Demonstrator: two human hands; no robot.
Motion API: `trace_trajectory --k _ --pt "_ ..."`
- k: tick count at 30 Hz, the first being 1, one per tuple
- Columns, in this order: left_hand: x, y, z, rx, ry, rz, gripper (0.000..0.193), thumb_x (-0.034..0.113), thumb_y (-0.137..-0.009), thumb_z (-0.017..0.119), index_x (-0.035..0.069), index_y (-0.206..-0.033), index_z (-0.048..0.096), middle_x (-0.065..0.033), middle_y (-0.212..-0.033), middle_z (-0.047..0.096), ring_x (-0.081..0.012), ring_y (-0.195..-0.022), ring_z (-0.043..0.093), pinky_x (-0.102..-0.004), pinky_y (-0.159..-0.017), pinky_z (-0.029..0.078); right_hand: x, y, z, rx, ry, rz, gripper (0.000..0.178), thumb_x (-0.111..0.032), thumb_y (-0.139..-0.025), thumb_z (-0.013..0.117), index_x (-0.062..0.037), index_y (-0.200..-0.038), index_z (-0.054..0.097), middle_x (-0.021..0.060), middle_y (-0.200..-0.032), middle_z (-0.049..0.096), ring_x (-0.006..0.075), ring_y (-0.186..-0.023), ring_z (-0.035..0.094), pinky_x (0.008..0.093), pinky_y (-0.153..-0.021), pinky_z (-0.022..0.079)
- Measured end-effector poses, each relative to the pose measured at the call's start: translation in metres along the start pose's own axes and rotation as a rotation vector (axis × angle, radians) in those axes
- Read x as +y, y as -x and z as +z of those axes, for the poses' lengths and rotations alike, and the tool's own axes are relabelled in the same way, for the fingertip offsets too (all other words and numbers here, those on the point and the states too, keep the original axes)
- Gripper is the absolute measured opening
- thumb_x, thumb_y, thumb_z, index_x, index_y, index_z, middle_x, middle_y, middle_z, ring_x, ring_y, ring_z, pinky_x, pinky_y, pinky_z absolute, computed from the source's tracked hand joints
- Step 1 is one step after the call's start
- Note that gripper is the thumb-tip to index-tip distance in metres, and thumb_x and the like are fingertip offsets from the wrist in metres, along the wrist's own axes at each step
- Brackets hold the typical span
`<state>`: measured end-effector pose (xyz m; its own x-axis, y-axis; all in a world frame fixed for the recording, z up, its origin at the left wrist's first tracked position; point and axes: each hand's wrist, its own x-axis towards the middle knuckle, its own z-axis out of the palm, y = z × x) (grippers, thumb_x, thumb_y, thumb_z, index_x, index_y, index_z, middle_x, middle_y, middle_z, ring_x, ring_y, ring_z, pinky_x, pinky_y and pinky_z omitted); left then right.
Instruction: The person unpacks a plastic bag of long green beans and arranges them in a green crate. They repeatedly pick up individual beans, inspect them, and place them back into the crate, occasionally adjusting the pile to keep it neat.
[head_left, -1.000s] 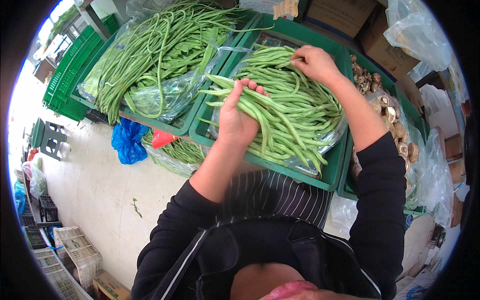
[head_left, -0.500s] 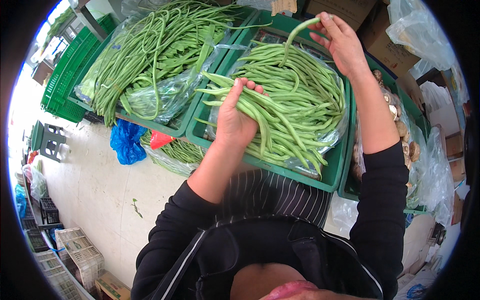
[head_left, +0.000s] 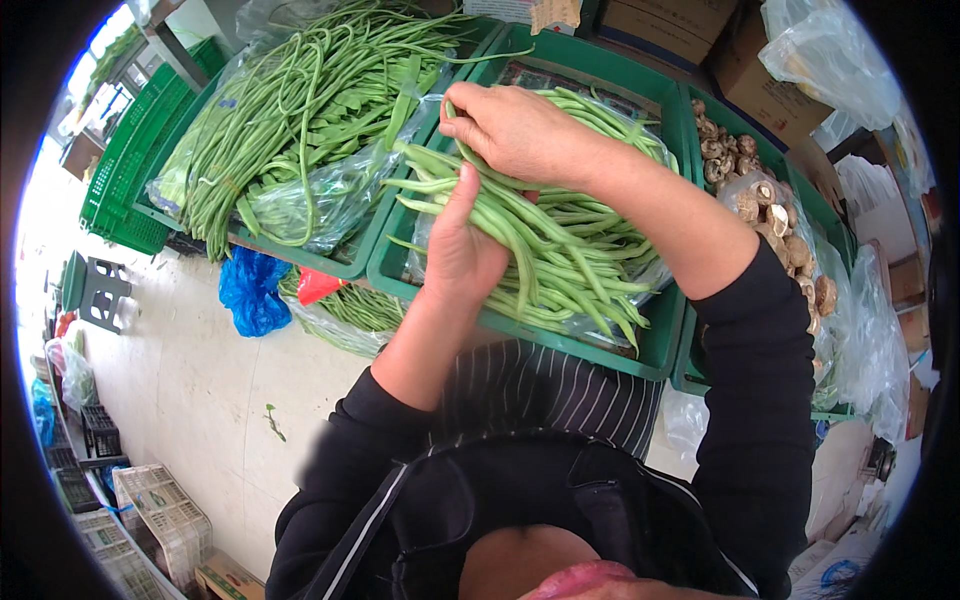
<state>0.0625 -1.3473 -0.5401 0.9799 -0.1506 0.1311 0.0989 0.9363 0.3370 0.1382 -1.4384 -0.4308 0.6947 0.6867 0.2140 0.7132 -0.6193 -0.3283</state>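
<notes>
A bunch of green beans (head_left: 540,240) lies in my left hand (head_left: 463,250), the thumb pressed over it and the fingers hidden beneath. Above its left end, my right hand (head_left: 515,130) pinches a single green bean (head_left: 466,152) near one tip; the rest of that bean runs down against the bunch. Both hands are over a green plastic crate (head_left: 655,355) lined with clear plastic. More green beans (head_left: 590,210) fill the crate, partly covered by my right hand and forearm.
To the left, another crate (head_left: 345,262) holds long beans (head_left: 300,110) and flat pods. A crate of mushrooms (head_left: 775,225) stands at the right. Cardboard boxes (head_left: 765,85) and plastic bags (head_left: 835,60) are behind it. A blue bag (head_left: 254,290) and a stool (head_left: 100,290) are on the floor.
My right hand has swung left and down from the crate's far right, carrying one green bean to the bunch. My left hand has stayed nearly in place, still holding its bunch.
</notes>
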Motion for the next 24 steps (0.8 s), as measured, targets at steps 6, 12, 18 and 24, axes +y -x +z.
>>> trace_trajectory --k 6,12,18,24 --pt "-0.002 -0.001 -0.006 -0.005 -0.023 0.042 0.022 0.017 -0.097 0.056 0.009 -0.118 0.054 -0.0006 -0.098 0.062 -0.021 -0.101 0.059 -0.0463 -0.099 0.044 0.09 -0.01 -0.013 0.109 0.106 0.253 0.048 -0.048 -0.092 0.05 -0.0048 -0.095 0.07 0.0174 -0.094 0.069 0.0363 -0.089 0.065 0.0456 -0.079 0.051" --pt "-0.003 -0.005 -0.003 0.094 -0.002 0.012 0.027 0.013 -0.094 0.06 0.008 -0.119 0.052 -0.0013 -0.097 0.06 -0.0177 -0.092 0.058 -0.0434 -0.095 0.047 0.145 0.027 0.017 -0.093 0.319 0.388 0.027 -0.03 -0.078 0.074 -0.0072 -0.091 0.069 0.0135 -0.096 0.069 0.0324 -0.094 0.065 0.0447 -0.082 0.051" --pt "-0.003 -0.005 -0.005 0.089 -0.004 0.023 0.028 0.012 -0.093 0.062 0.008 -0.118 0.052 -0.0021 -0.098 0.06 -0.0177 -0.093 0.058 -0.0425 -0.095 0.047 0.148 0.029 0.013 -0.077 0.374 0.322 0.027 -0.019 -0.074 0.071 -0.0041 -0.096 0.068 0.0169 -0.097 0.068 0.0346 -0.095 0.064 0.0439 -0.083 0.052" --pt "-0.003 -0.004 -0.004 0.16 0.013 -0.001 0.019 0.013 -0.092 0.063 0.01 -0.109 0.053 -0.0058 -0.11 0.062 -0.0214 -0.107 0.059 -0.0442 -0.097 0.047 0.135 0.047 -0.024 0.013 0.059 0.433 0.047 -0.017 -0.072 0.068 -0.0012 -0.116 0.064 0.0147 -0.102 0.07 0.0289 -0.095 0.067 0.0363 -0.086 0.053"
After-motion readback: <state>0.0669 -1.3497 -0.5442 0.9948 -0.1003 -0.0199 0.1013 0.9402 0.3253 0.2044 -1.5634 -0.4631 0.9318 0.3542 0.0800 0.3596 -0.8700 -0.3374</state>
